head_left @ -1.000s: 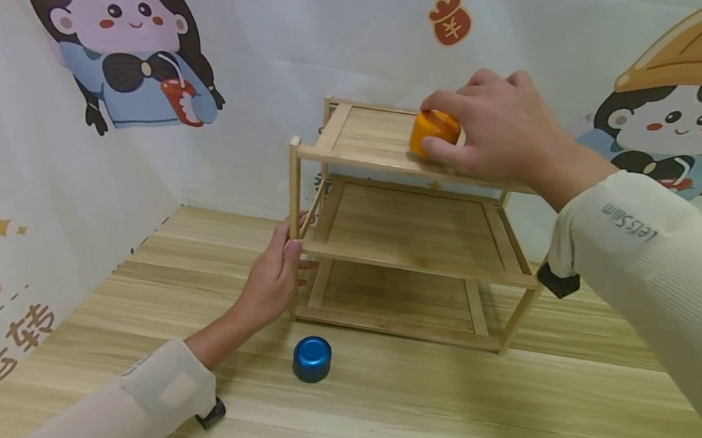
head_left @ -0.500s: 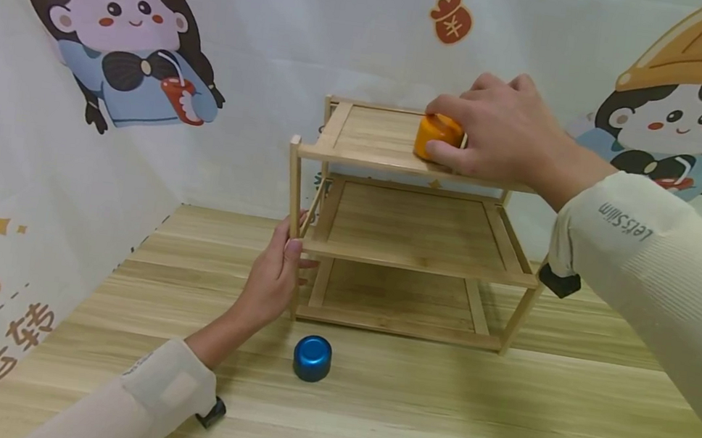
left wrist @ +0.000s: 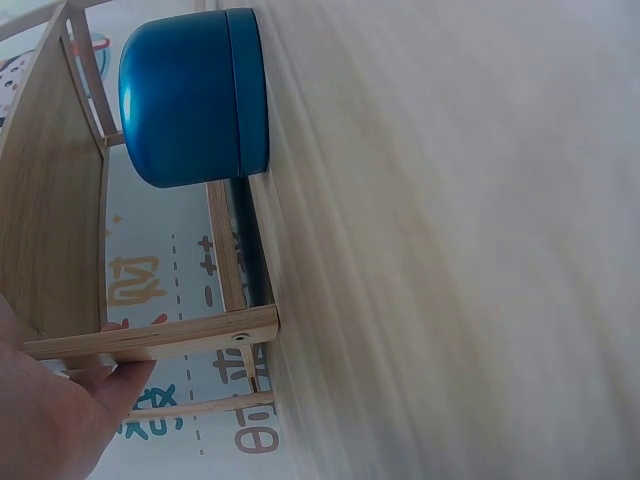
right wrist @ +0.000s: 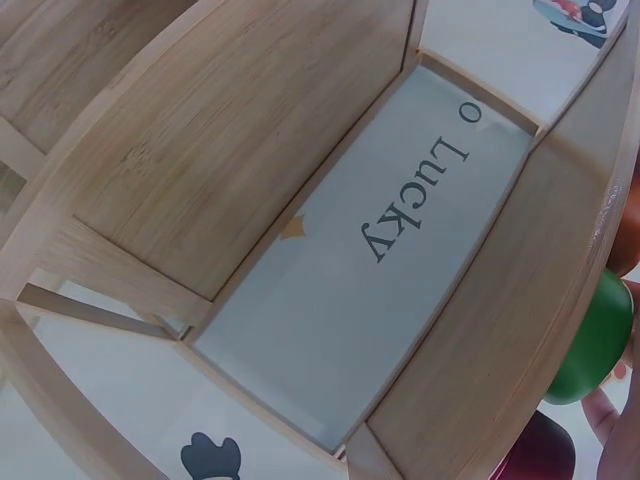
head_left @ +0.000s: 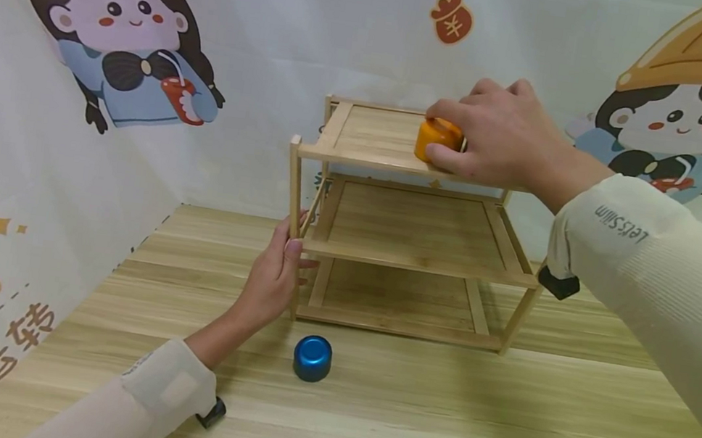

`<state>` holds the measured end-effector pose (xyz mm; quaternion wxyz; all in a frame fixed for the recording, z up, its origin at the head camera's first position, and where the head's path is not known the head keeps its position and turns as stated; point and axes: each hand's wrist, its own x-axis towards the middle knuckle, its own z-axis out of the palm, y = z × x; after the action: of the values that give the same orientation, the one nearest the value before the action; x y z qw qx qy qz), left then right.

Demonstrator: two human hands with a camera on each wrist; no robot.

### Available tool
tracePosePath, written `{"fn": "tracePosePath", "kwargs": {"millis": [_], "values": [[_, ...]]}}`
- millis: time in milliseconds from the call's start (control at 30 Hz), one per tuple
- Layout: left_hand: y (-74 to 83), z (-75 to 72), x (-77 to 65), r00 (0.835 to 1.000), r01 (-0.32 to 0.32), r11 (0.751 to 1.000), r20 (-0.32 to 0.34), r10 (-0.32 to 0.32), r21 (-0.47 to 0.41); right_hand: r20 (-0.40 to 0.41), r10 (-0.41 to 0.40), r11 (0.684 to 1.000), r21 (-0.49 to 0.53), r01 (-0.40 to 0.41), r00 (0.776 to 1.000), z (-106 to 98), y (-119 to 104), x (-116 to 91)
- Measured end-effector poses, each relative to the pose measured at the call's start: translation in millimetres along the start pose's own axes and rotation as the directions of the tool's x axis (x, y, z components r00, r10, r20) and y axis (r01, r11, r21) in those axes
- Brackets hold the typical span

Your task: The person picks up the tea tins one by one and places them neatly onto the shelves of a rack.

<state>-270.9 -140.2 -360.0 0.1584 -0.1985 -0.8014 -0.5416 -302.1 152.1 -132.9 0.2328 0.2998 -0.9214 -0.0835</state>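
Note:
On the top shelf of a three-tier wooden rack, my right hand pinches a small orange canister between thumb and fingers. Behind that hand more is hidden; the right wrist view shows a green canister and a dark red one at its right edge, near fingertips. My left hand grips the rack's left front post, as the left wrist view also shows with the hand at the wooden bar. A blue lidded canister stands on the table in front of the rack.
The middle shelf and bottom shelf show bare wooden panels. A white printed cloth hangs close behind the rack and along the left. The wood-grain table extends in front and to the right.
The orange canister has shifted slightly to the right along the top shelf, with my right hand moving along. My left hand and the blue canister stay where they were.

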Motion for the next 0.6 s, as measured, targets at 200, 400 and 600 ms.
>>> {"fn": "tracePosePath", "kwargs": {"millis": [200,400,600], "values": [[-21.3,1.4,5.1,1.0,-0.008,1.0,-0.007,0.008,0.01,0.001,0.008,1.0,0.007,-0.008,1.0,0,0,0],[-23.9,0.3,4.6,0.999,-0.043,0.999,-0.011,0.043,0.017,0.023,0.037,0.998,0.041,-0.038,0.999,-2,3,-1],[-24.7,0.3,4.6,0.999,-0.051,0.998,-0.013,0.051,0.025,0.037,0.039,0.996,0.073,-0.042,0.999,-8,8,-4]]}}
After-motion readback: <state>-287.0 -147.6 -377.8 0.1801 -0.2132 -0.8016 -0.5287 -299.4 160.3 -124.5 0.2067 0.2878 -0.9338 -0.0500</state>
